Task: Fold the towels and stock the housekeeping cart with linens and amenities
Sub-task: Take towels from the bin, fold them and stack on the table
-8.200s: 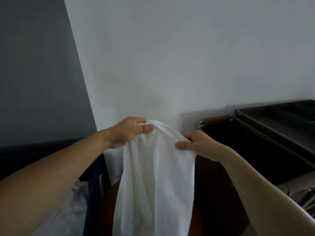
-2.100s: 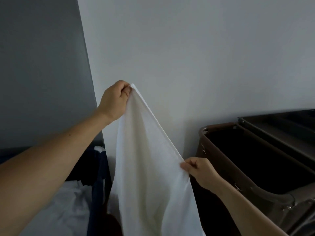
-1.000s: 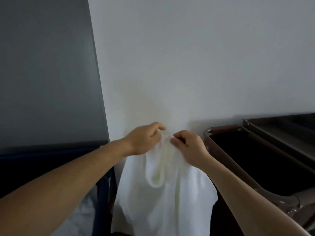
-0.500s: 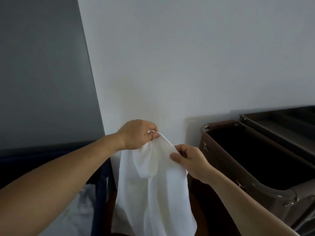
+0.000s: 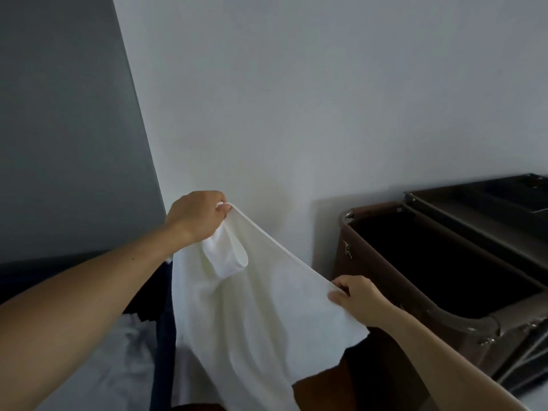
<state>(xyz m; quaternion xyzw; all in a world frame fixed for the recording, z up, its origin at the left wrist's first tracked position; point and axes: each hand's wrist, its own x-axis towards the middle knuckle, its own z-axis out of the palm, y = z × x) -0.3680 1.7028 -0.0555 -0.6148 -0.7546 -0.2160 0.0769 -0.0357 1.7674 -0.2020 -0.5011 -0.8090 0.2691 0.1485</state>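
A white towel hangs in the air in front of me, its top edge stretched on a slope from upper left to lower right. My left hand grips the upper corner, and a small flap of cloth droops below that fist. My right hand pinches the top edge lower down, near the brown housekeeping cart. The cart's dark linen bag stands open on the right. The towel's lower part runs out of the frame.
A pale wall rises straight ahead, with a grey panel to the left. White linen lies in a dark blue bin at the lower left. Dark trays top the cart at the far right. Brown floor shows below the towel.
My hands have drawn apart along the towel's top edge. The left hand stayed up while the right slid down and right, so the bunched cloth is now stretched out.
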